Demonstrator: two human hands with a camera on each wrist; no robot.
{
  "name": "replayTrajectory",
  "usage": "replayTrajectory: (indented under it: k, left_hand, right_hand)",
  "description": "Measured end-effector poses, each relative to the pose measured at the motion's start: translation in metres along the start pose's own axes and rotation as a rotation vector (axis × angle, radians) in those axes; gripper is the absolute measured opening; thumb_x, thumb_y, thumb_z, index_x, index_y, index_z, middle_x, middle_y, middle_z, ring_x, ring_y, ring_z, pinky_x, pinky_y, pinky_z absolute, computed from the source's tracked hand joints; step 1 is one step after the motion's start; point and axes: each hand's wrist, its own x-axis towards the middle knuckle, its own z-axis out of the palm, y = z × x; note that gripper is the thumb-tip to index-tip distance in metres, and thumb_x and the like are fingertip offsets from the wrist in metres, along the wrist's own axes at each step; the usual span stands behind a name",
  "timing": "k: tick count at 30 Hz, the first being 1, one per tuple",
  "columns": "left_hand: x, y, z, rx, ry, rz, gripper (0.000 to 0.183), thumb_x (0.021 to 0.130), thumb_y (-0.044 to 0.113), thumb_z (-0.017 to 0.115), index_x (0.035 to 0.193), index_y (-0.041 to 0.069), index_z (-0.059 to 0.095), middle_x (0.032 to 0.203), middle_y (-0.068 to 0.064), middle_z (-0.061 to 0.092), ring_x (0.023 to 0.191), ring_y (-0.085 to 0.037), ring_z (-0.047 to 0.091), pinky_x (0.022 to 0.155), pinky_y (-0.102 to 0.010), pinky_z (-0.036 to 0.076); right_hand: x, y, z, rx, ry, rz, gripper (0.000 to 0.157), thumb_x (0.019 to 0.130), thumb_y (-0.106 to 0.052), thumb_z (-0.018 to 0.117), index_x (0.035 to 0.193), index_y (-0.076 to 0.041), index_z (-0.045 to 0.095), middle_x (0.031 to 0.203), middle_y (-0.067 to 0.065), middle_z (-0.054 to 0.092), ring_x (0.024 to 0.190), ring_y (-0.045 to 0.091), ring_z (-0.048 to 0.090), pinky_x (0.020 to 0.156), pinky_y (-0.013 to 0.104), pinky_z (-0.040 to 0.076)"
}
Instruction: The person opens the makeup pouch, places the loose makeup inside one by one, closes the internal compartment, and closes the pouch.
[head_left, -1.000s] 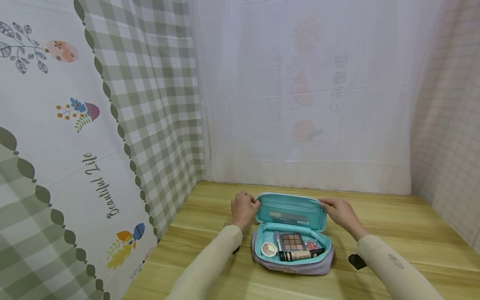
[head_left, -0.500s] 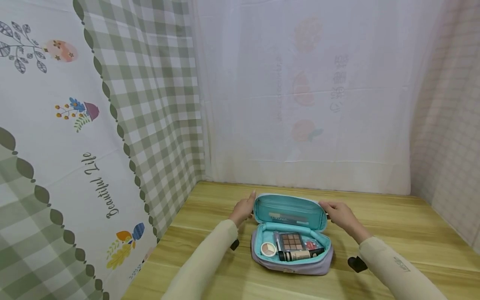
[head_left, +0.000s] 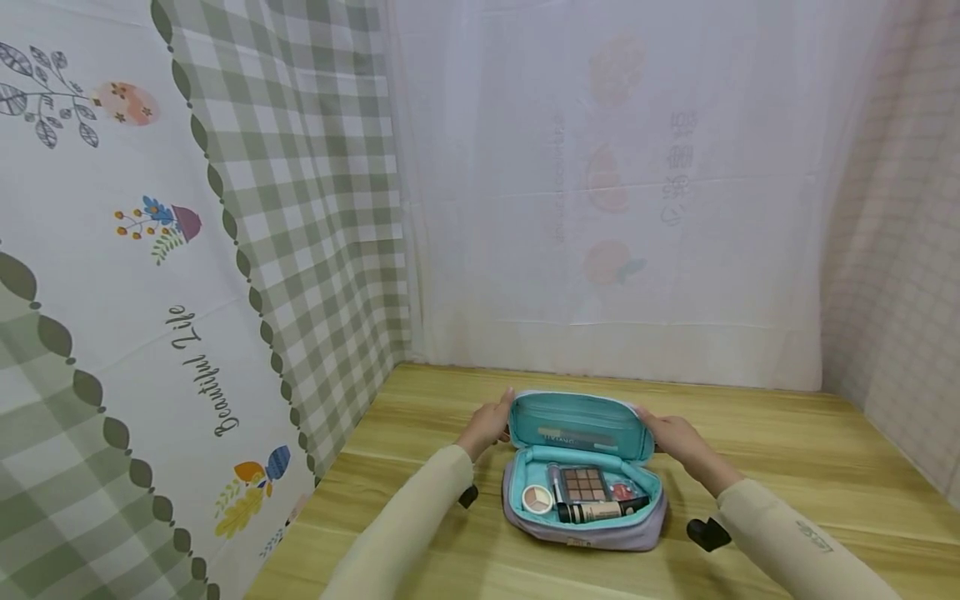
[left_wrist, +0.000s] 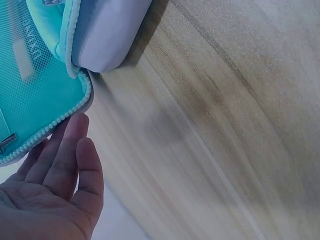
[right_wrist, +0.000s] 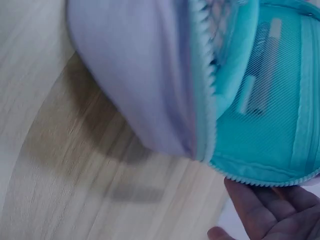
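Observation:
A lavender makeup bag (head_left: 626, 537) with turquoise lining stands unzipped on the table, its lid (head_left: 577, 410) raised at the back. My left hand (head_left: 486, 427) is at the lid's left end; in the left wrist view its fingers (left_wrist: 62, 167) reach straight behind the zipper edge, thumb apart. At the right end is my right hand (head_left: 678, 440), with extended fingers (right_wrist: 255, 207) under the lid's outer side and the thumb away from it. Inside lie an eyeshadow palette (head_left: 585, 483), a round three-colour compact (head_left: 537, 499) and a black-capped beige tube (head_left: 597, 511).
Slim items (right_wrist: 270, 65) show through the mesh pocket in the lid. A small red item (head_left: 622, 491) lies at the bag's right side. The wood-grain table (head_left: 787, 467) is bounded by a checked cloth (head_left: 322, 208) on the left and a white cloth (head_left: 487, 250) behind.
My left hand has gone from curled fingers at the lid's corner to straightened fingers behind it. The right hand has shifted slightly inward behind the lid. The lid's top edge sits slightly lower.

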Motion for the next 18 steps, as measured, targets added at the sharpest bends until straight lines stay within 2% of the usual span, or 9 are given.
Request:
replayTrajectory:
  k: [6,14,18]
  left_hand:
    - [-0.0027,0.0026,-0.0002,0.023,0.005,0.01,0.079,0.102,0.065,0.025,0.089,-0.002,0.066,0.089,-0.015,0.065,0.084,-0.027,0.062,0.071,-0.036,0.047]
    - [-0.0072,0.0045,-0.0025,0.043,0.021,0.023,0.071,0.104,0.059,0.028,0.091,0.001,0.067,0.09,-0.013,0.066,0.092,-0.029,0.063,0.087,-0.046,0.049]
    - [-0.0093,0.0049,-0.0055,0.028,0.016,0.036,0.068,0.103,0.06,0.03,0.095,0.004,0.069,0.091,-0.011,0.066,0.096,-0.033,0.063,0.086,-0.046,0.049]
  right_hand:
    - [-0.0016,-0.0032,-0.0017,0.004,-0.016,0.015,0.082,0.106,-0.053,0.029,0.129,0.023,0.048,0.124,0.034,0.059,0.114,0.046,0.059,0.099,0.061,0.042]
    - [-0.0065,-0.0075,-0.0032,-0.013,-0.029,0.009,0.084,0.105,-0.056,0.031,0.132,0.022,0.047,0.13,0.036,0.054,0.121,0.051,0.051,0.101,0.068,0.035]
    - [-0.0097,-0.0084,-0.0041,-0.009,-0.039,-0.013,0.084,0.104,-0.057,0.03,0.133,0.019,0.048,0.131,0.035,0.054,0.122,0.051,0.051,0.102,0.071,0.032]
